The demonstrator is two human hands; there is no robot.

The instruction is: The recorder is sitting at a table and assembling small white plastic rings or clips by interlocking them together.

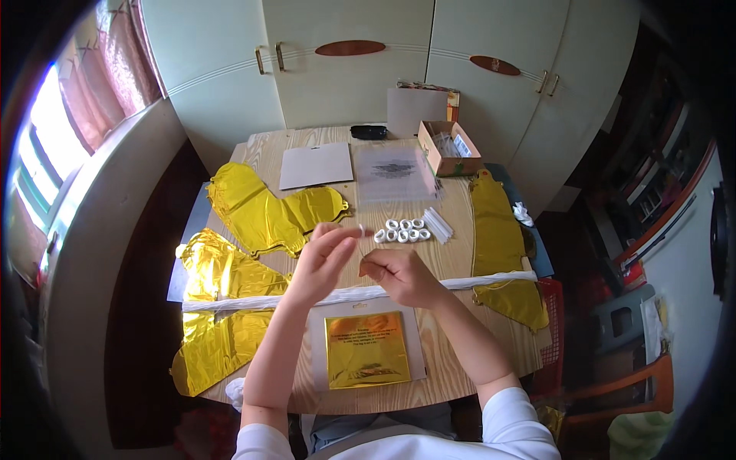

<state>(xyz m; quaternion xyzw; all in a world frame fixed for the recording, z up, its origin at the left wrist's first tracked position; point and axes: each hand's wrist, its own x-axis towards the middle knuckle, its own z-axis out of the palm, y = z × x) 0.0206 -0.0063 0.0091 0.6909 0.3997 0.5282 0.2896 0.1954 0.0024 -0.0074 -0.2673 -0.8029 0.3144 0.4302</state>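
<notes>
My left hand (pixel 324 264) is raised over the middle of the table with its fingers curled. A small white strip (pixel 362 230) shows at its fingertips. Close beside it, my right hand (pixel 404 276) is closed in a pinch; what it holds, if anything, is hidden. Just beyond my hands lie several small white ribbon coils (pixel 403 231) in two rows, with a bunch of thin white sticks (pixel 438 226) to their right. Under my wrists a long white ribbon bundle (pixel 353 294) stretches across the table. Nearer me, a flat gold packet (pixel 368 349) rests on a white card (pixel 416 337).
Flat gold foil balloons lie at left (pixel 268 215) and right (pixel 494 230) on the wooden table (pixel 452 368). Toward the back are a grey-white card (pixel 316 166), a clear plastic bag (pixel 395 172), a black object (pixel 369 132) and an open cardboard box (pixel 451 157). Cabinets (pixel 345 84) stand behind.
</notes>
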